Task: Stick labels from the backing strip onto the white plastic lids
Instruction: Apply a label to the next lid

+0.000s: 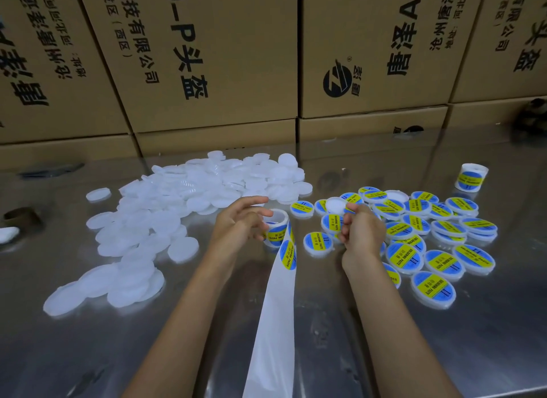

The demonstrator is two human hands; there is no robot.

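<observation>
Labels, blue ovals with a yellow band, sit on a roll [276, 230] at the middle of the tabletop [444, 338]. From the roll a white backing strip [273, 323] runs toward 6 o'clock, bare except for one label [288, 255] near its top. The left hand [239, 220] is at the roll's 9 o'clock side, fingers loosely curled and spread beside it; whether this grip actually holds the roll cannot be told. The right hand [362, 234], at 3 o'clock of the roll, has its grip closed, fingertips pinching a plain white lid [336, 205] held above the tabletop.

Unlabelled white lids [165, 214] lie in a loose heap from 9 to 11 o'clock of the hands, some overlapping, with a single lid [98, 194] apart at the far left edge of the heap. Labelled lids [441, 240] are scattered and partly stacked from 1 to 4 o'clock of the right hand. A second label roll [471, 178] stands at 2 o'clock, beyond the labelled lids and apart from them.

Cardboard boxes [222, 57] printed with black characters form a wall along the far edge at 12 o'clock. A brown ring [22, 217], possibly a tape core, sits at the far left at 9 o'clock.
</observation>
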